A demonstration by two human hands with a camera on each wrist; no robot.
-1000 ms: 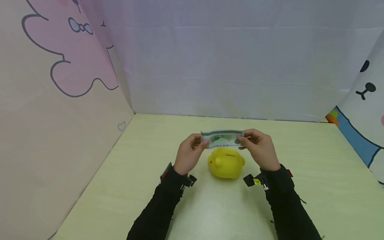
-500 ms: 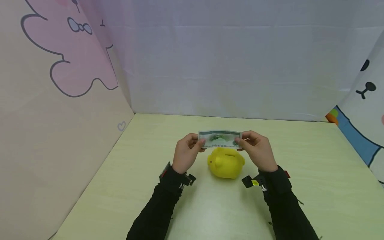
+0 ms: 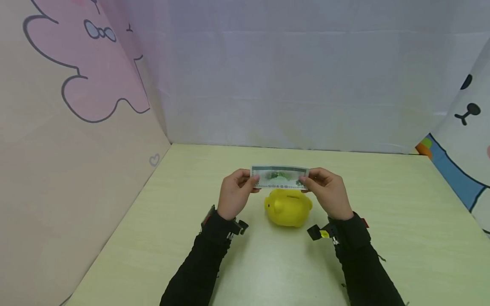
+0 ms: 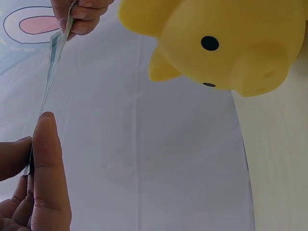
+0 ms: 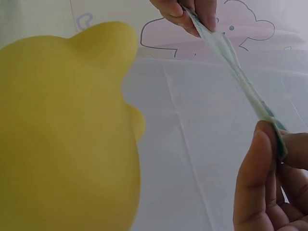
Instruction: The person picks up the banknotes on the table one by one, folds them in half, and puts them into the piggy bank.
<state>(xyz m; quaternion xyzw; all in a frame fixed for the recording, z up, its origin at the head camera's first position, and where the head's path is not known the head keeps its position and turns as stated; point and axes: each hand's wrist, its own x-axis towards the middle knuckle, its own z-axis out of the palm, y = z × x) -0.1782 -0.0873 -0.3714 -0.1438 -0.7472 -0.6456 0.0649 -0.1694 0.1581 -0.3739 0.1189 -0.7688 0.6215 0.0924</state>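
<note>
A green and white banknote (image 3: 279, 177) is stretched flat between both hands, just above and behind a yellow piggy bank (image 3: 288, 208). My left hand (image 3: 236, 193) pinches its left end between thumb and fingers; my right hand (image 3: 332, 192) pinches the right end the same way. The piggy bank stands on the table with its snout to the left and a slot along its top. In the left wrist view the pig's face (image 4: 231, 48) shows close by, apart from the hand. Seen edge-on in the right wrist view, the banknote (image 5: 236, 72) is slightly bent.
The pale yellow table (image 3: 153, 238) reaches back to a white cloth wall (image 3: 291, 85). Printed cloth with a pink figure (image 3: 92, 85) hangs at the left, and a white bear print (image 3: 471, 127) at the right. Both wrists carry small black camera mounts.
The banknote has shifted slightly left and is now pulled straighter and flatter. Both hands moved a little left with it. The piggy bank stays where it was.
</note>
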